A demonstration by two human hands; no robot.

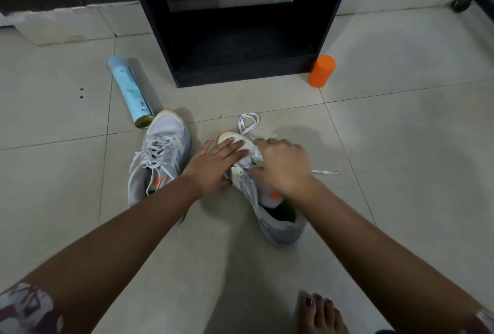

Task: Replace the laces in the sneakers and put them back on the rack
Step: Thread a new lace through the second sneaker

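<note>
A person seated on a tiled floor works on a grey sneaker lying just right of centre, its long axis running from the heel at 5 o'clock to the orange-tipped toe at 11 o'clock. The left hand lies flat, fingers straight, pressing on the toe. The right hand covers the eyelet area with its fingers curled. It is blurred, so whether it pinches the lace cannot be told.

The lace loops on the floor at 12 o'clock of the toe, and one tip pokes out at 3 o'clock of the right hand, which is the nearer hand to both. How far the sneaker is threaded is hidden under the two hands.

A second sneaker, fully laced, lies just beside the left wrist at 9 o'clock. The black rack stands at 12 o'clock, well apart, its lower shelf dark and hard to read. A spray can and an orange cylinder flank it. A bare foot is cut off at the bottom edge.
</note>
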